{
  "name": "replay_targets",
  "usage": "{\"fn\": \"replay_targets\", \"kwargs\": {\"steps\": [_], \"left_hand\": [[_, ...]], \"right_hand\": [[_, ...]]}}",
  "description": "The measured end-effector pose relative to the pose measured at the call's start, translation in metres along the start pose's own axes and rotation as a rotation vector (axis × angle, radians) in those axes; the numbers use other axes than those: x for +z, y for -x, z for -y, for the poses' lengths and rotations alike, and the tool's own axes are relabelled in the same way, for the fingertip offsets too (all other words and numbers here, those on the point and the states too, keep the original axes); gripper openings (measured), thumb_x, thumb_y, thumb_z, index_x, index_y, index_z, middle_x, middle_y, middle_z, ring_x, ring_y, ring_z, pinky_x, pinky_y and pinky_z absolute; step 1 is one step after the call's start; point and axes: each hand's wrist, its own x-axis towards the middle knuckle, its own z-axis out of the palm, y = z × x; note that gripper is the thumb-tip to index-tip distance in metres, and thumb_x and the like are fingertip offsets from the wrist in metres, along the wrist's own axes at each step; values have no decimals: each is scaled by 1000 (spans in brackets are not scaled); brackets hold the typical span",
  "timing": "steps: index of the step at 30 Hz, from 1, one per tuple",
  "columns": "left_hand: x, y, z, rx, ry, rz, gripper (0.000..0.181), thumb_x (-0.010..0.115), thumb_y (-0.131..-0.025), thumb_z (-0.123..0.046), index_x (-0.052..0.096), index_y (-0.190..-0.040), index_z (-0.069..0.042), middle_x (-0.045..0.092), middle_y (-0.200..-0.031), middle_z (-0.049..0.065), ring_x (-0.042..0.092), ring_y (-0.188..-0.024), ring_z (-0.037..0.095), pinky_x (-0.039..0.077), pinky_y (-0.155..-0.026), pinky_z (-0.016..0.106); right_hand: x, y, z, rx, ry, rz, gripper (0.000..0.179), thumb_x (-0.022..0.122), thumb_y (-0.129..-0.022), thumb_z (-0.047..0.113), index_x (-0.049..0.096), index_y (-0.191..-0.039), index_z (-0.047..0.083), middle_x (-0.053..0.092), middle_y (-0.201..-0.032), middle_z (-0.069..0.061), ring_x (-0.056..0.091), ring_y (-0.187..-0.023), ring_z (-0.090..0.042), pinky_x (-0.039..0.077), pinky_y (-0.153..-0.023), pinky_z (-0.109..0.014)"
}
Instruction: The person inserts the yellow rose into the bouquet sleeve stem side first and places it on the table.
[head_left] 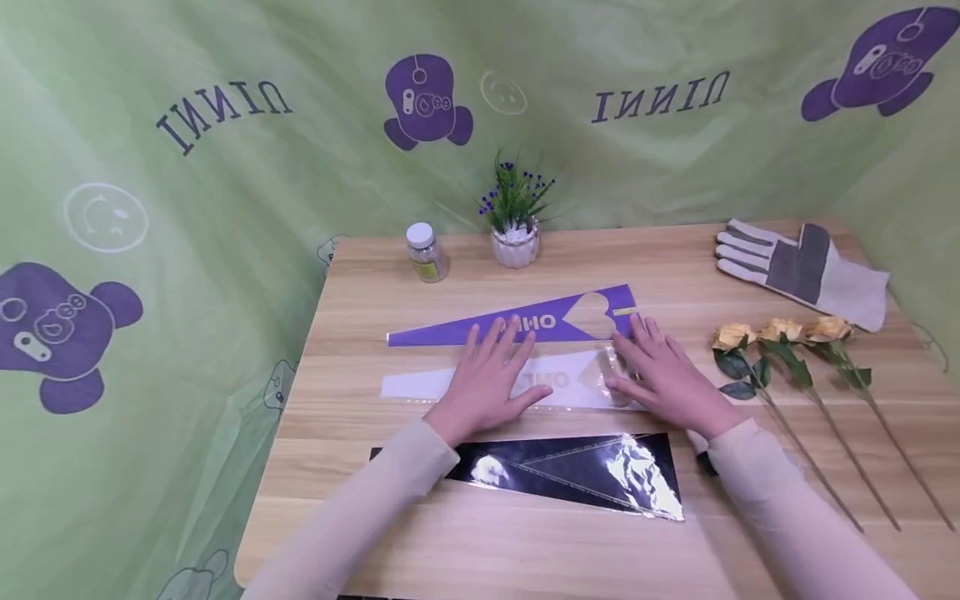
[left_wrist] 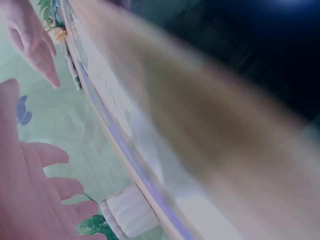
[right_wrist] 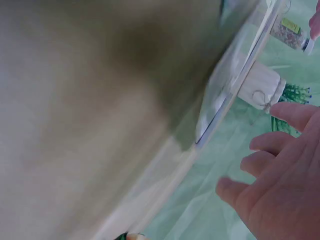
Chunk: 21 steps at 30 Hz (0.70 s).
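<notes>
Grips both empty: left grip (head_left: 487, 387) has its fingers fanned out and nearly straight, right grip (head_left: 675, 383) likewise; neither pinches anything. Seen from the head, left grip is over the white wrapper (head_left: 566, 386), fingertips overlapping the purple wrapper (head_left: 551, 313); right grip is over the right-hand ends of both. White wrapper lies flat on the desk (head_left: 330, 500), between the purple wrapper on its far side and the black wrapper (head_left: 555, 472) on its near side.

Step, as judged: laying out or straightening the wrappers, with none picked up. Next move, if it concerns the white wrapper, probably calls for lowering the fingertips and catching one edge without dragging the purple neighbour. Thin, glossy film looks likely to slide.

Views compared: head view alone gives the whole layout, with three yellow roses (head_left: 782, 331) at right, a work glove (head_left: 802, 271) beyond them, and the capped jar (head_left: 427, 257) and potted plant (head_left: 516, 242) toward the far edge. Contact cannot be judged from it. Both wrist views show fingers against the green curtain (right_wrist: 200, 200), apart from the desk surface, so the grips read as hovering. Wrappers there are edge-on and blurred; lettering unreadable.
</notes>
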Motion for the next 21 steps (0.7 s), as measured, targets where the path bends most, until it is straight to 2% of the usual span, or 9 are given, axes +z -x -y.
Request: {"fn": "replay_targets", "kwargs": {"steps": [5, 11, 15, 21], "left_hand": [[-2, -46, -3, 7, 9, 49, 84, 14, -98, -75, 17, -164, -22, 2, -169, 11, 0, -153, 31, -8, -117, 53], [4, -89, -18, 57, -12, 100, 81, 18, -100, -71, 20, -163, -21, 10, -168, 12, 11, -153, 32, 6, -120, 53], [7, -106, -28, 123, -4, 140, 78, 18, -102, -69, 27, -162, -20, 17, -167, 11, 18, -151, 31, 15, -119, 52], [3, -122, -34, 245, -36, 225, 55, 25, -110, -47, 33, -160, -26, 21, -166, 2, 20, -151, 27, 19, -119, 47]], "right_hand": [[-13, -22, -17, 17, -3, -16, 76, 61, -101, 43, 34, -154, -4, 1, -162, -30, 3, -146, -54, 16, -112, -68], [-22, -42, -33, 142, 41, 58, 81, 58, -102, 45, 30, -151, -14, 1, -157, -40, 0, -142, -61, 16, -109, -70], [-24, -45, -37, 192, 51, 100, 82, 58, -102, 42, 28, -147, -20, 3, -154, -46, 2, -140, -65, 16, -108, -71], [-27, -49, -38, 219, 54, 108, 77, 55, -103, 43, 37, -144, -19, 5, -153, -46, 2, -140, -65, 17, -108, -72]]}}
